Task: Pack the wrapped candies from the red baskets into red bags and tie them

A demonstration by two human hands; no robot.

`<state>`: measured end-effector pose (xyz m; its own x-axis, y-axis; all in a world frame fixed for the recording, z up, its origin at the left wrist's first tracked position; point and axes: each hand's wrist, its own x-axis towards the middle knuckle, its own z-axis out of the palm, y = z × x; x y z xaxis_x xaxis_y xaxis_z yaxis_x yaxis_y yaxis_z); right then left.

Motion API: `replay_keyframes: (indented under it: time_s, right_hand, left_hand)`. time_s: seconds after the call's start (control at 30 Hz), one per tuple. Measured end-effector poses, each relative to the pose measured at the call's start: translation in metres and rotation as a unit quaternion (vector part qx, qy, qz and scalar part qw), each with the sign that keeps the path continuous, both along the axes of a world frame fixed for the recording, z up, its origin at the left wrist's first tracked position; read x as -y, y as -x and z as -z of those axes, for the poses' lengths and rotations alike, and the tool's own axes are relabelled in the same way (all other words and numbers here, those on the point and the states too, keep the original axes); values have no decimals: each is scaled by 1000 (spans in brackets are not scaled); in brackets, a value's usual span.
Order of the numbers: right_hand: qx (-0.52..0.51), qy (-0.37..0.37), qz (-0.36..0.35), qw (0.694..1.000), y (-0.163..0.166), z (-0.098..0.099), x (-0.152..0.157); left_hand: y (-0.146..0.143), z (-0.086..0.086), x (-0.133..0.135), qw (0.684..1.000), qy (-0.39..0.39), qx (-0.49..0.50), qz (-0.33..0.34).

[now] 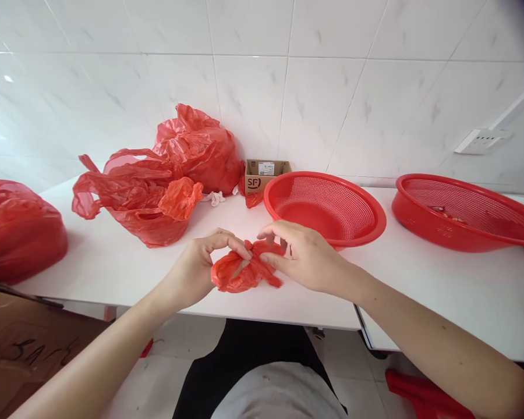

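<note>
A small red plastic bag (pixel 236 274), gathered and twisted at its top, is held just above the white table's front part. My left hand (pixel 199 266) pinches the bunched plastic from the left with thumb and forefinger. From the right, my right hand (pixel 303 254) grips the bag's gathered end, its fingers curled and thumb pressed on the plastic. A loose strip of the bag hangs below my right thumb. What the bag contains cannot be made out. Just behind my right hand stands a red perforated plastic basin (pixel 327 203).
Several larger red plastic bags stand at left, including an open one (pixel 135 203). A small cardboard box (pixel 255 181) sits by the wall. Another red basin (pixel 454 227) at right holds small bits. A large carton (pixel 35 337) stands below the table's left edge.
</note>
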<state>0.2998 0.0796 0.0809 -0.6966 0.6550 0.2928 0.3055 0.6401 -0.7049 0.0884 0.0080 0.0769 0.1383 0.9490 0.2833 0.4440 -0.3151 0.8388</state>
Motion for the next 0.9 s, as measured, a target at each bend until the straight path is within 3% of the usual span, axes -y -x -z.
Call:
replay_keyframes:
  time_s: [0.07,0.17,0.37,0.53,0.6,0.7,0.77,0.83,0.9]
  right_hand:
    - [-40,-2,-23,999,3,-3,-2]
    - [-107,86,-58,989,13,6,2]
    - [-214,123,8,969,32,35,20]
    - [-235,301,-48,923,27,25,13]
    - [-211,318,-69,922,24,18,9]
    - [-157,208,-55,964,22,11,8]
    - [-111,30,-31,993,21,6,8]
    - [-49,-182,-9,982,19,0,6]
    - [14,-349,-4,937,17,-7,0]
  left_hand:
    - [-1,-2,0,1000,12,-13,22]
    - [-6,-1,0,1000,11,-11,27]
    - [-13,16,-3,983,-150,-65,-85]
    - [-11,18,0,967,-231,-85,-71]
    - [-10,14,2,960,-251,-101,-71]
    - [-8,8,3,953,-252,-142,-86]
    - [-5,5,4,960,-223,-148,-87]
    - [-3,3,4,975,-169,-123,-73]
    - [-3,2,4,989,-119,-76,-54]
